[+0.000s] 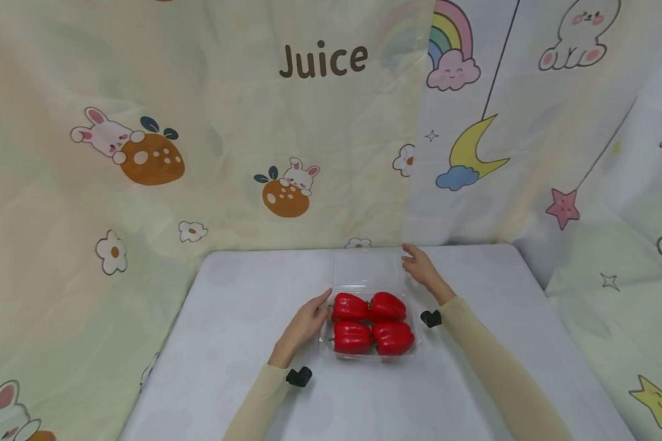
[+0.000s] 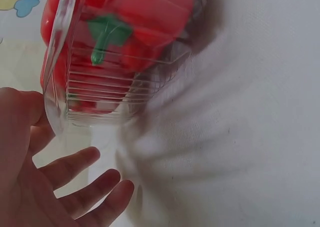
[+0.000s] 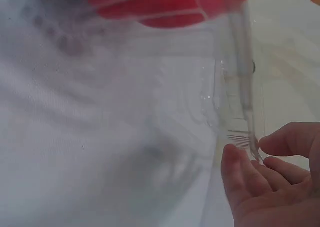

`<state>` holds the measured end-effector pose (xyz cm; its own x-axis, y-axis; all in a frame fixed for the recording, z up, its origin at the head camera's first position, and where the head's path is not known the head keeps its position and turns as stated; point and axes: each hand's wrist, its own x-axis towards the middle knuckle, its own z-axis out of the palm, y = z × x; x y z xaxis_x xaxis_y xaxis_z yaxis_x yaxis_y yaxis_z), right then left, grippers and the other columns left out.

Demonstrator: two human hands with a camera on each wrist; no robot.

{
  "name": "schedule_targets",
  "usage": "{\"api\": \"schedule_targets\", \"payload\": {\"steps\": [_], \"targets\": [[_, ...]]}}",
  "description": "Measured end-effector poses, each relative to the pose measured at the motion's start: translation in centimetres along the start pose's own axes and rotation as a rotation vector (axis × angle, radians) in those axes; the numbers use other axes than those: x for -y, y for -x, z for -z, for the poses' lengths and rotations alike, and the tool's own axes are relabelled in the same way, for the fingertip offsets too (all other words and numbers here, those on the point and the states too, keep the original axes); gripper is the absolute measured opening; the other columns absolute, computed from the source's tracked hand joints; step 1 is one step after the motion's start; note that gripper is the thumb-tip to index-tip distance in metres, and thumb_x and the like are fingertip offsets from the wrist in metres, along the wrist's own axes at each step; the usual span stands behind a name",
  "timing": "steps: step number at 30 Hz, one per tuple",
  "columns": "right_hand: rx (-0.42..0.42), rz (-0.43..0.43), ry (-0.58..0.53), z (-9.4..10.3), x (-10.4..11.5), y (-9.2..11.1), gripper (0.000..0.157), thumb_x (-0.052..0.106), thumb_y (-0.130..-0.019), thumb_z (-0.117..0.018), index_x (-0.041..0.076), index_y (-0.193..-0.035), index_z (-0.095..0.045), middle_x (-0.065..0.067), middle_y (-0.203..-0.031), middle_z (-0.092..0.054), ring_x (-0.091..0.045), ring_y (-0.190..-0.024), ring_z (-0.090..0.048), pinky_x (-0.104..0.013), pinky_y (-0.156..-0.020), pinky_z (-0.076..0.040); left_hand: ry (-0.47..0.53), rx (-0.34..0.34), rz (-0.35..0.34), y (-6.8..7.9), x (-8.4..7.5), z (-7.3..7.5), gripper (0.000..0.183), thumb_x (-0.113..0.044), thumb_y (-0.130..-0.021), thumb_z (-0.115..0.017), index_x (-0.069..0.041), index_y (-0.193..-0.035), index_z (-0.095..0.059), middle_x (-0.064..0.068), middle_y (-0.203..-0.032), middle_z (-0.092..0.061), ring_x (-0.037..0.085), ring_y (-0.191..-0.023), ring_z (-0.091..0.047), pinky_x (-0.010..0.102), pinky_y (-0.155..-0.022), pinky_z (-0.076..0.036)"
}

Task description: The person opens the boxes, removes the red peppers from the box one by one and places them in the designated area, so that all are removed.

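A clear plastic clamshell box [image 1: 418, 350] holds several red bell peppers [image 1: 393, 339] in two rows, with a green stem [image 2: 102, 44] visible through its ribbed wall. Its transparent lid [image 1: 366, 267] stands folded up at the far side. At the box's left edge is my left hand [image 1: 307, 318]; thumb and forefinger pinch the rim in the left wrist view, while the other fingers [image 2: 75, 164] spread loosely below. My right hand [image 1: 421, 267] is at the lid's far right corner, its thumb and fingertips [image 3: 231, 157] on either side of the plastic edge.
The box rests on a white-covered table [image 1: 243, 294]. Behind it hangs a printed cloth [image 1: 226, 153] with cartoon rabbits and a moon. Black wrist devices [image 1: 299, 376] sit beside the beige sleeves [image 1: 493, 361].
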<state>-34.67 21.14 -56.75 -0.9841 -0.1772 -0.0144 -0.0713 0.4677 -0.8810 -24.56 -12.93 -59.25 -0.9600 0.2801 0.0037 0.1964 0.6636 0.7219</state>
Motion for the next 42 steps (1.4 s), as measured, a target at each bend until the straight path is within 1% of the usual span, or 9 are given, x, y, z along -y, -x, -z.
{"api": "schedule_targets", "payload": {"steps": [3,4,7,14,17,21,24,35,42], "targets": [[0.001,0.018,-0.014,-0.1,-0.4,-0.2,0.061,0.01,-0.097,-0.046,-0.012,-0.152,-0.028,-0.035,-0.156,-0.03,-0.051,-0.138,-0.042,-0.058,-0.11,-0.042,0.007,0.005,0.006,-0.1,0.0,-0.1,0.05,-0.024,-0.104,-0.048,-0.02,-0.154,-0.043,0.011,-0.151,-0.051,0.032,-0.139,-0.049,0.053,-0.113,-0.041],[-0.009,0.042,0.0,-0.2,-0.6,-0.2,0.061,0.013,-0.097,-0.047,-0.012,-0.15,-0.032,-0.035,-0.153,-0.035,-0.049,-0.134,-0.047,-0.055,-0.106,-0.047,0.009,0.005,0.002,-0.1,0.1,-0.1,0.05,-0.024,-0.104,-0.048,-0.02,-0.154,-0.043,0.012,-0.151,-0.051,0.033,-0.139,-0.05,0.053,-0.112,-0.042],[-0.006,0.05,0.02,-0.2,-1.1,-0.3,0.062,0.017,-0.095,-0.048,-0.012,-0.148,-0.037,-0.035,-0.151,-0.039,-0.045,-0.126,-0.055,-0.052,-0.101,-0.051,0.004,0.01,0.009,-0.1,0.1,-0.1,0.05,-0.026,-0.104,-0.048,-0.022,-0.154,-0.043,0.011,-0.152,-0.051,0.032,-0.139,-0.05,0.053,-0.112,-0.042],[0.006,-0.026,0.093,-0.9,-1.5,-0.8,0.057,0.008,-0.096,-0.043,-0.014,-0.148,-0.034,-0.035,-0.153,-0.036,-0.043,-0.118,-0.058,-0.053,-0.101,-0.051,-0.002,-0.005,0.019,0.2,0.2,-0.2,0.05,-0.027,-0.104,-0.05,-0.024,-0.153,-0.044,0.011,-0.15,-0.053,0.033,-0.135,-0.054,0.053,-0.109,-0.045],[0.027,-0.043,0.112,-1.0,-1.6,-0.7,0.054,0.005,-0.099,-0.044,-0.015,-0.148,-0.033,-0.035,-0.153,-0.036,-0.044,-0.123,-0.055,-0.049,-0.099,-0.053,-0.002,-0.007,0.014,0.4,0.2,-0.3,0.05,-0.027,-0.104,-0.05,-0.023,-0.153,-0.044,0.013,-0.149,-0.054,0.033,-0.133,-0.056,0.054,-0.108,-0.046],[0.075,-0.065,0.033,-0.7,-1.5,-0.4,0.055,0.003,-0.1,-0.044,-0.015,-0.15,-0.028,-0.037,-0.154,-0.032,-0.049,-0.138,-0.041,-0.05,-0.097,-0.054,0.001,-0.002,0.006,0.5,0.1,-0.3,0.051,-0.027,-0.104,-0.049,-0.024,-0.154,-0.042,0.014,-0.147,-0.055,0.032,-0.13,-0.058,0.053,-0.108,-0.046],[0.1,-0.076,-0.025,-0.4,-1.4,-0.2,0.057,0.004,-0.102,-0.044,-0.013,-0.152,-0.023,-0.039,-0.154,-0.03,-0.052,-0.139,-0.038,-0.051,-0.096,-0.054,-0.003,-0.007,-0.01,0.4,0.1,-0.3,0.051,-0.027,-0.105,-0.048,-0.023,-0.155,-0.041,0.015,-0.145,-0.056,0.032,-0.126,-0.059,0.053,-0.107,-0.048],[0.121,-0.138,0.003,0.7,-2.0,0.8,0.058,0.015,-0.106,-0.043,-0.005,-0.156,-0.022,-0.034,-0.156,-0.031,-0.049,-0.137,-0.044,-0.055,-0.104,-0.049,0.008,-0.006,-0.005,-0.1,0.2,-0.2,0.05,-0.026,-0.105,-0.048,-0.024,-0.155,-0.041,0.013,-0.136,-0.06,0.027,-0.116,-0.061,0.05,-0.102,-0.051],[0.133,-0.137,0.063,0.8,-2.1,1.7,0.054,0.017,-0.106,-0.045,-0.004,-0.153,-0.029,-0.033,-0.152,-0.038,-0.047,-0.134,-0.048,-0.053,-0.102,-0.051,0.018,-0.001,0.014,0.1,0.3,-0.3,0.05,-0.03,-0.106,-0.047,-0.027,-0.155,-0.04,0.013,-0.14,-0.059,0.029,-0.123,-0.06,0.052,-0.105,-0.049]]}}
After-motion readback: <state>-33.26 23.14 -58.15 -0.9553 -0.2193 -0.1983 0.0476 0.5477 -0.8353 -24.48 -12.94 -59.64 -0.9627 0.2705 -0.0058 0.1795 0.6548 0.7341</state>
